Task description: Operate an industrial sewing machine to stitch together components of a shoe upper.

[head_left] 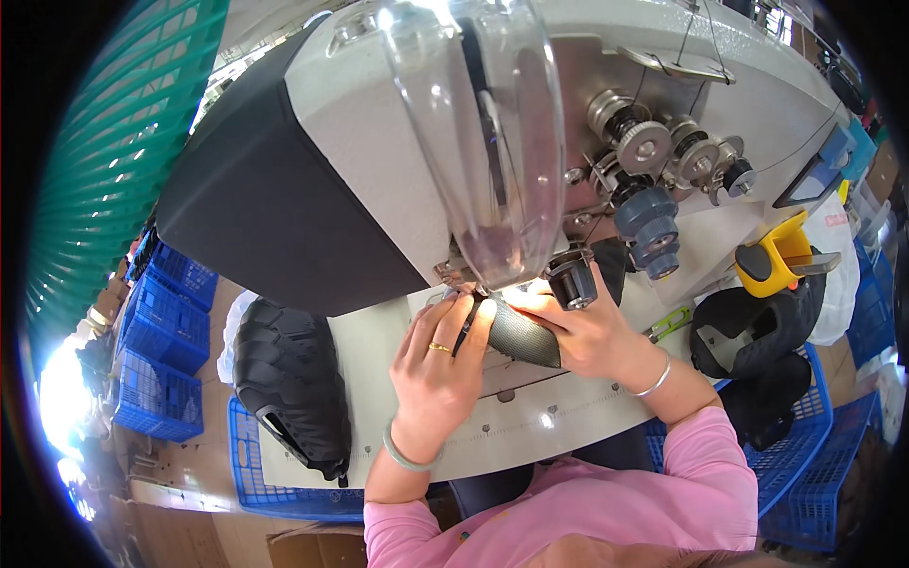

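My left hand point(437, 364), with a gold ring and a pale green bangle, presses its fingers on the left end of a dark textured fabric piece point(523, 333) under the sewing machine point(379, 142). A thin black strip runs between its fingers. My right hand point(585, 333), with a silver bracelet at the wrist, holds the same piece from the right, right below the lit needle area point(502, 284). A clear plastic guard point(483, 123) hangs in front of the needle and hides part of it.
A stack of black fabric pieces point(289, 379) lies at the table's left. More black pieces point(753, 331) sit in a blue basket point(805, 417) at the right, beside a yellow and black tool point(776, 256) and green snips point(670, 324). Blue crates point(166, 322) stand on the floor.
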{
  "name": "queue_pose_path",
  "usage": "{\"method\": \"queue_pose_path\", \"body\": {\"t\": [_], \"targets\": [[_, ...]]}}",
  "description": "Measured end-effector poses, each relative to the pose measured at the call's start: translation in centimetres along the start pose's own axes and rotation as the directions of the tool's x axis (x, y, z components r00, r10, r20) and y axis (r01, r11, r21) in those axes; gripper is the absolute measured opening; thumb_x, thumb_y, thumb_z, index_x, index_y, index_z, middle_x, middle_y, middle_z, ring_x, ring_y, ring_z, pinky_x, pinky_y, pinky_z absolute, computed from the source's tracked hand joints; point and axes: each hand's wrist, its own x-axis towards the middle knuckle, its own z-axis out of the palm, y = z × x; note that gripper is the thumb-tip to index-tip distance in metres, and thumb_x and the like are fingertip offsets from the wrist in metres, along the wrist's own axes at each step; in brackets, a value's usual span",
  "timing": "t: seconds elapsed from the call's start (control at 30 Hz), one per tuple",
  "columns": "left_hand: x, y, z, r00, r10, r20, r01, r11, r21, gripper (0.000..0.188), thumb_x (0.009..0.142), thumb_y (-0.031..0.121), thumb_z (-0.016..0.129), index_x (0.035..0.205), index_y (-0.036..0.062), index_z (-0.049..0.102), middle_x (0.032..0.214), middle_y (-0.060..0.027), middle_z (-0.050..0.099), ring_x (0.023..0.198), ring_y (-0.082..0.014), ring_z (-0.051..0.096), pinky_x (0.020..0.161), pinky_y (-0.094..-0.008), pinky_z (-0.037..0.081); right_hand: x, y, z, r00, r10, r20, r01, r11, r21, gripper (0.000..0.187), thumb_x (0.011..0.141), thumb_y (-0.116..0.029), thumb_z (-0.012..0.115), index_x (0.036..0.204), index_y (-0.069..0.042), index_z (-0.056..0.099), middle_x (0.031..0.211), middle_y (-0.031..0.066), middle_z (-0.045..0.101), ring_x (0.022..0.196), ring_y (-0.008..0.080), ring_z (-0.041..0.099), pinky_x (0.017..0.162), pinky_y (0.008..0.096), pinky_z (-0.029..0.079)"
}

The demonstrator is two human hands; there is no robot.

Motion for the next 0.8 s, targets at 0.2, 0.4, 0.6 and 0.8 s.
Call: {"method": "queue_pose_path", "body": {"t": [0.2,0.4,0.6,0.8], "targets": [[-0.2,-0.7,0.4,0.974,-0.229,0.001,0.221,0.942,-0.251,0.027,0.067,-0.003,0.072,0.094,0.0016,0.072,0.088,-0.0069,0.068,0.076,-0.0239,0.064,0.067,-0.0334,0.054,0.4,-0.9,0.0,0.999,-0.027,0.021,0.029,0.996,-0.087,0.031,0.067,-0.015,0.067,0.096,-0.005,0.070,0.098,0.0044,0.058,0.092,0.0234,0.051,0.082,0.0483,0.038],[0.1,-0.3,0.6,0.988,-0.124,-0.093,0.109,0.982,-0.154,0.027,0.064,-0.003,0.072,0.091,0.0015,0.072,0.091,-0.0057,0.067,0.076,-0.0221,0.063,0.063,-0.0322,0.052,0.4,-1.7,-0.2,0.995,0.075,0.065,-0.070,0.995,-0.074,0.035,0.062,-0.013,0.072,0.096,-0.007,0.068,0.098,0.0032,0.057,0.091,0.0245,0.049,0.078,0.0459,0.037],[-0.1,-0.3,0.1,0.999,-0.015,-0.034,0.014,0.999,-0.049,0.029,0.064,-0.001,0.069,0.093,0.0018,0.071,0.096,-0.0054,0.064,0.088,-0.0223,0.064,0.068,-0.0325,0.055,1.0,-2.2,-0.1,0.989,0.148,-0.025,-0.147,0.989,0.022,0.036,0.060,-0.009,0.072,0.095,-0.006,0.067,0.101,0.0041,0.058,0.093,0.0261,0.049,0.079,0.0483,0.037],[0.0,-0.2,-0.3,0.997,-0.065,0.036,0.068,0.994,-0.089,0.035,0.065,-0.002,0.071,0.100,0.0060,0.070,0.101,-0.0045,0.063,0.089,-0.0256,0.064,0.068,-0.0346,0.054,0.8,-3.0,0.2,0.978,0.210,-0.016,-0.209,0.976,0.056,0.036,0.058,-0.008,0.071,0.094,-0.005,0.069,0.104,0.0047,0.060,0.096,0.0271,0.050,0.083,0.0499,0.037]]}}
